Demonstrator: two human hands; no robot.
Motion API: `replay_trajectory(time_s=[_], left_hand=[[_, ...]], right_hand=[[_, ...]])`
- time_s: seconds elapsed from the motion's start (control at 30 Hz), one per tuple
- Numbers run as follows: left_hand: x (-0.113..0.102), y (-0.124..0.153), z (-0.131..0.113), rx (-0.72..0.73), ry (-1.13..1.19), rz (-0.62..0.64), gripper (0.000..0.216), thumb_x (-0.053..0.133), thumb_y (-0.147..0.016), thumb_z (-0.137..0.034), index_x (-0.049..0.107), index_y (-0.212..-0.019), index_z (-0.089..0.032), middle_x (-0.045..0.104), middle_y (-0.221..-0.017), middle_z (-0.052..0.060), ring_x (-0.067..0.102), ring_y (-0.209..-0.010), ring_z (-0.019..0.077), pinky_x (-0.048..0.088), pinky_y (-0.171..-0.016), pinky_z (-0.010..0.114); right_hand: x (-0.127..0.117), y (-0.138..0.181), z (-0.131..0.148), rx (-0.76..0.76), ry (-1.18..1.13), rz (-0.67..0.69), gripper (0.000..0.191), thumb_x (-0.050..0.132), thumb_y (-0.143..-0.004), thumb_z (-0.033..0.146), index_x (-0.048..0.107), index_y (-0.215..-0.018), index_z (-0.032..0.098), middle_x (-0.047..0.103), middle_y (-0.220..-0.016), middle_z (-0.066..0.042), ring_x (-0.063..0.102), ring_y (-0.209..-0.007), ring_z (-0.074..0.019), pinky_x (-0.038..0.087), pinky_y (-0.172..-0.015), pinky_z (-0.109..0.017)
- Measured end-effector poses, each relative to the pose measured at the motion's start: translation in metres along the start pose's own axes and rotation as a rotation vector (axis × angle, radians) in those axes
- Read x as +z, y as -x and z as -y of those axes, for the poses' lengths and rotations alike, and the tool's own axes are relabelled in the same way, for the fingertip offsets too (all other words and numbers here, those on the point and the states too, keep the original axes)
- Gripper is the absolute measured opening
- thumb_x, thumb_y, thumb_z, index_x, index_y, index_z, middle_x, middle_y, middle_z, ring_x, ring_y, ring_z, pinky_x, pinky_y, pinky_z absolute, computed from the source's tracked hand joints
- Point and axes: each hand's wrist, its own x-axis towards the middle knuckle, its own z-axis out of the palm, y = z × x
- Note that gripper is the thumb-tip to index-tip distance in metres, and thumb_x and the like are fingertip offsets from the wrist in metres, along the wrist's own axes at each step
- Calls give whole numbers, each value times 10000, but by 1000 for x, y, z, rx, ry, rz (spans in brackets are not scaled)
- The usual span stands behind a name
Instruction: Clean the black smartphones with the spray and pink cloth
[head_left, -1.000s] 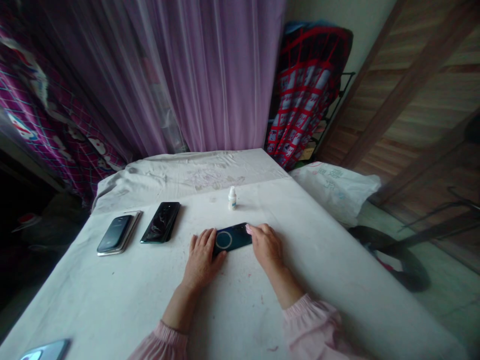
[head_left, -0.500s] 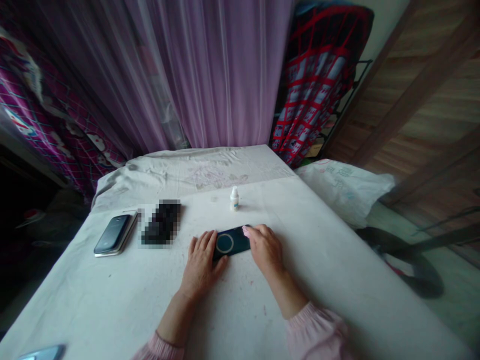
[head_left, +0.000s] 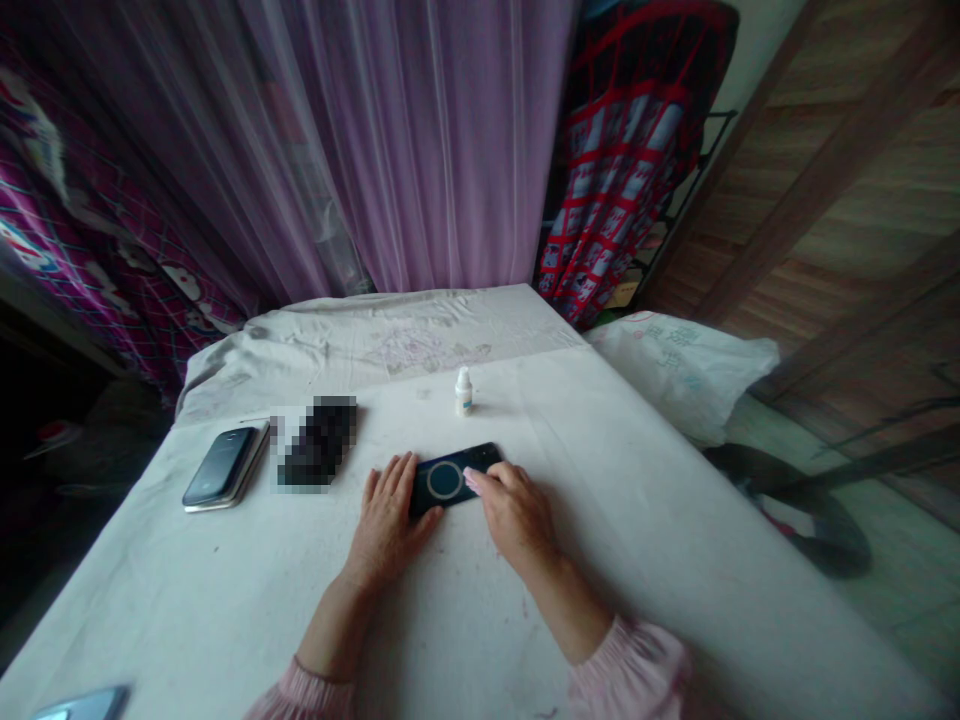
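Observation:
A dark phone [head_left: 444, 482] with a pale ring on its upper face lies flat on the white-covered table in front of me. My left hand [head_left: 385, 520] grips its left end, fingers at the far edge and thumb along the near edge. In my right hand [head_left: 520, 515] a small pink cloth [head_left: 472, 481] is pinched, pressed against the phone just right of the ring. Beyond the phone a small white bottle [head_left: 464, 394] with a blue mark on its label stands upright.
Left on the table [head_left: 262, 600] are a stack of phones [head_left: 219, 468] and a blurred-out dark object [head_left: 319, 442]. Another phone [head_left: 82, 704] shows at the bottom left corner. Purple curtains [head_left: 450, 150] hang behind; a white plastic bag [head_left: 682, 365] lies past the right edge.
My right hand has moved the pink cloth left along the phone, from near its right end to beside the ring. My left hand keeps its hold on the phone.

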Motion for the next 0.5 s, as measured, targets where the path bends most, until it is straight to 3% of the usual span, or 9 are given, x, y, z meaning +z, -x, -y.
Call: replay_trajectory(time_s=[0.17, 0.37, 0.5], left_hand=[[-8, 4, 20, -17, -26, 48, 637, 529, -868, -502, 402, -1401, -177, 426, -1468, 152, 322, -1381, 345, 222, -1101, 593], [-11, 4, 18, -6, -15, 70, 628, 522, -868, -491, 413, -1396, -168, 426, -1468, 150, 324, -1379, 342, 218, -1100, 595], [-12, 3, 17, -18, -1, 67, 630, 545, -851, -469, 415, -1399, -187, 430, -1468, 138, 324, -1381, 334, 207, -1110, 584]], right_hand=[[-9, 6, -23, 63, -2, -69, 258, 534, -924, 176, 704, -1096, 268, 659, -862, -50, 569, -769, -155, 411, -664, -253], [-2, 1, 7, -152, -52, -4, 241, 538, -929, 206, 711, -1085, 268, 672, -867, -45, 548, -785, -170, 410, -680, -283], [-3, -3, 11, -196, -132, 24, 269, 543, -922, 180, 710, -1086, 312, 676, -874, -25, 540, -794, -162, 417, -696, -277]])
